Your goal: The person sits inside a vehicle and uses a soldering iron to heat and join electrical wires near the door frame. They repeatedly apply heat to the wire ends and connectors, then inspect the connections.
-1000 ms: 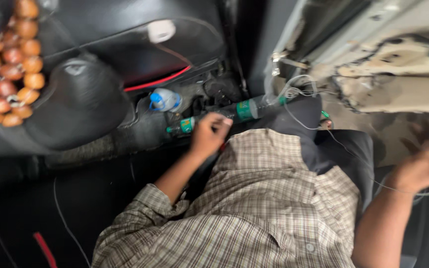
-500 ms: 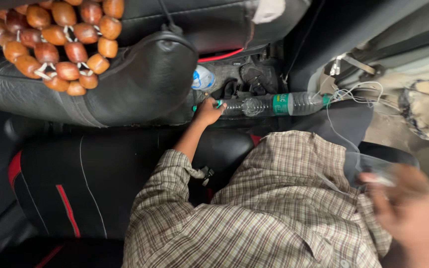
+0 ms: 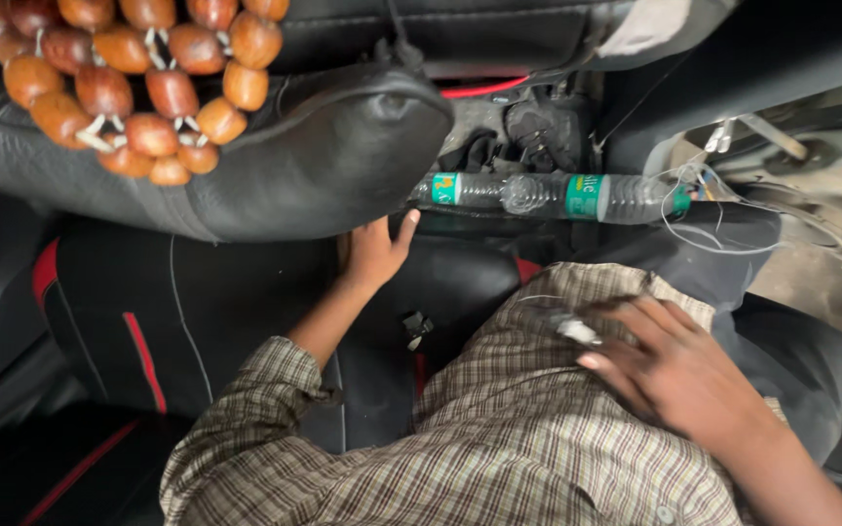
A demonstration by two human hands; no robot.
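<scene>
**Left hand on the seat, right hand near your shirt**

Your left hand [image 3: 374,255] sits just left of the frame's centre, fingers spread and open, pressed flat on the black car seat [image 3: 246,312] close under the bulging black seat back [image 3: 324,166]. It grips nothing.

Your right hand [image 3: 679,375] is in the lower right, blurred, fingers loosely extended over your checked shirt [image 3: 499,438]. A small pale object [image 3: 575,329] shows at its fingertips; you cannot tell whether the hand holds it or what it is.

Two clear plastic bottles [image 3: 548,195] with green labels lie end to end, on their sides, in the upper middle of the frame, just above and to the right of your left hand, not touching it. Thin white wires [image 3: 708,209] loop at their right end. A cover of brown wooden beads [image 3: 129,88] fills the upper left corner.
</scene>
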